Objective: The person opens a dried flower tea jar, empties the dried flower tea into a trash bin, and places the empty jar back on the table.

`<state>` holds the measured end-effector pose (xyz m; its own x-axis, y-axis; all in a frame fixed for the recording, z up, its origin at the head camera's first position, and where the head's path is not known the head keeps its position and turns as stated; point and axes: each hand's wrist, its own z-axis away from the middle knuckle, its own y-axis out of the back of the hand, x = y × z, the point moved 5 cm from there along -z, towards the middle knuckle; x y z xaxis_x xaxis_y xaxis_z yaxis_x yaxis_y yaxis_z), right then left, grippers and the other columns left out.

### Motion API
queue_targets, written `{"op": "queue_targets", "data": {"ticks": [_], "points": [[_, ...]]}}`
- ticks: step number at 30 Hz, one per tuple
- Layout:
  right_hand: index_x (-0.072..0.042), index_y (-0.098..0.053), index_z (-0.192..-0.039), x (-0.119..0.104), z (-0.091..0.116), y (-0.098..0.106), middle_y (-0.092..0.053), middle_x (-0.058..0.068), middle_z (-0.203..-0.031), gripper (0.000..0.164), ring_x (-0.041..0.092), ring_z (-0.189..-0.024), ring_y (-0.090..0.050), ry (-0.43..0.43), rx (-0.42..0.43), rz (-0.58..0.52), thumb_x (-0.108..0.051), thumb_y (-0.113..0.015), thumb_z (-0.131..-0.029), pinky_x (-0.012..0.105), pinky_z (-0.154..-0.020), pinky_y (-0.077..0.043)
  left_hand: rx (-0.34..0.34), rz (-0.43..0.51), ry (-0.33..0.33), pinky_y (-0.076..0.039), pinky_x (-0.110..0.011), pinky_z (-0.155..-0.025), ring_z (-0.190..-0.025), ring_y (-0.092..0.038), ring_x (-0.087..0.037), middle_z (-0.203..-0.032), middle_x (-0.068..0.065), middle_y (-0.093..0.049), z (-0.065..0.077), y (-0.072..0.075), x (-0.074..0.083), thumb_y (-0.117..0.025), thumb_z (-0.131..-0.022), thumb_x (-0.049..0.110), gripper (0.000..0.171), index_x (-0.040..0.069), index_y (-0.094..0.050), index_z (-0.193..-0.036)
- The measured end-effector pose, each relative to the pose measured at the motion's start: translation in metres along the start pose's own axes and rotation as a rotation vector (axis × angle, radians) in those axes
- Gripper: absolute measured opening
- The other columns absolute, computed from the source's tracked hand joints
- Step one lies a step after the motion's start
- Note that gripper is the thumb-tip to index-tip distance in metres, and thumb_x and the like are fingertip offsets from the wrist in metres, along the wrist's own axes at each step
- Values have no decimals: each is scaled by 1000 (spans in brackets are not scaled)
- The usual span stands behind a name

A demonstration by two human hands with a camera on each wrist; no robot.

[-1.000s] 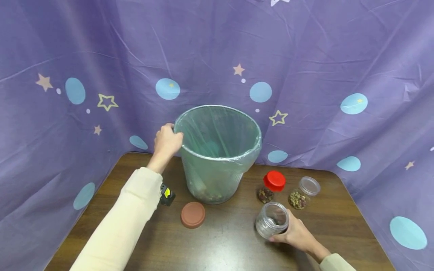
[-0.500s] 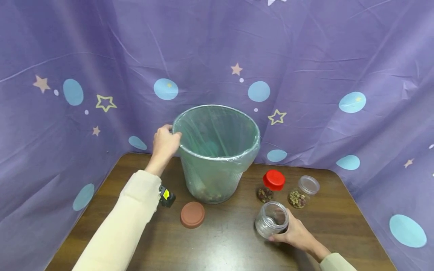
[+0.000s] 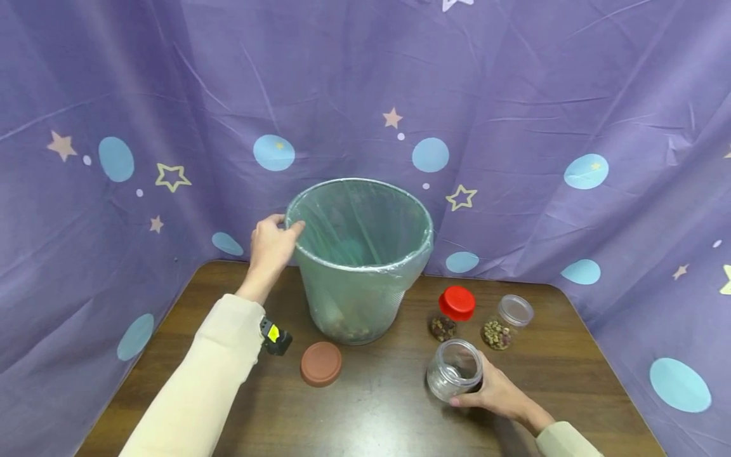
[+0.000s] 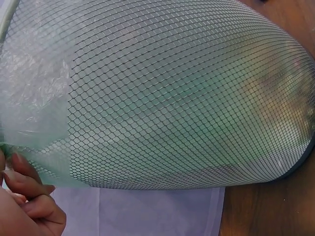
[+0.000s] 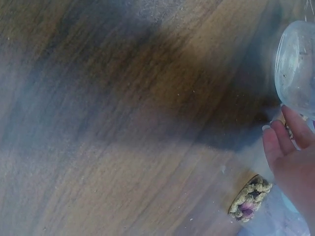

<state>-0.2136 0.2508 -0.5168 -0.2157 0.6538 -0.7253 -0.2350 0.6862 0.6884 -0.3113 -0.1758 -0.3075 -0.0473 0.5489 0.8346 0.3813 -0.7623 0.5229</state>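
Observation:
A mesh wastebasket [image 3: 342, 298] with a thin green bag liner stands at the back of the table. My left hand [image 3: 271, 247] holds its left rim, thumb over the inner side and fingers outside. In the left wrist view, the curled fingers [image 4: 37, 206] are at the gathered liner [image 4: 37, 113] beside the mesh. On the right, my right hand [image 3: 497, 390] grips an uncapped clear jar [image 3: 451, 374] by its side, thumb at the front. The jar looks empty and upright. The right wrist view catches only part of this jar [image 5: 298, 73].
Behind the right hand stand a red-lidded jar [image 3: 457, 304] with dark dried pieces and a clear-lidded jar [image 3: 505, 324] with dried buds. A reddish-brown lid [image 3: 321, 364] lies in front of the wastebasket on the wooden table [image 3: 354, 412]. A purple curtain [image 3: 342, 82] hangs behind.
The head view has shifted slightly, so everything sits a little further left. My left thumb lies straighter over the rim. The right hand and jar stay in place.

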Motion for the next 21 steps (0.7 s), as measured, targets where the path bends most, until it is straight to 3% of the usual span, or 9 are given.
{"op": "queue_targets", "data": {"ticks": [8, 12, 15, 17, 21], "points": [[-6, -36, -145, -4, 1, 5, -56, 14, -138, 95, 29, -124, -55, 42, -89, -83, -30, -89, -70, 30, -103, -42, -69, 8, -30, -43, -51, -107, -122, -59, -39, -129, -24, -64, 1, 2, -3, -57, -92, 56, 73, 2, -51, -142], [-7, -28, -148, -7, -1, 10, -47, 20, -143, 93, 34, -129, -49, 12, -175, -163, -22, -85, -75, 35, -105, -40, -99, 23, -26, -36, -52, -113, -130, -53, -37, -140, -20, -56, 3, 2, -8, -43, -95, 64, 75, 8, -49, -144], [-11, -26, -149, -8, -3, 13, -45, 20, -144, 92, 36, -131, -45, -28, -214, -193, -21, -83, -76, 37, -104, -39, -113, 34, -20, -39, -52, -110, -122, -57, -37, -140, -17, -57, 5, 3, -12, -34, -97, 67, 73, 13, -49, -145], [-13, -26, -149, -9, -4, 16, -46, 20, -143, 93, 34, -131, -45, -33, -224, -194, -22, -83, -76, 34, -103, -39, -120, 32, -10, -42, -52, -104, -109, -63, -36, -131, -18, -62, 7, 4, -15, -28, -97, 68, 74, 15, -51, -143], [-9, -23, -151, -12, -5, 21, -44, 25, -143, 94, 26, -127, -49, -7, -237, -219, -19, -82, -78, 27, -96, -45, -131, 27, -6, -46, -50, -96, -91, -70, -33, -112, -20, -67, 10, 6, -21, -21, -98, 68, 77, 11, -55, -135]]}}
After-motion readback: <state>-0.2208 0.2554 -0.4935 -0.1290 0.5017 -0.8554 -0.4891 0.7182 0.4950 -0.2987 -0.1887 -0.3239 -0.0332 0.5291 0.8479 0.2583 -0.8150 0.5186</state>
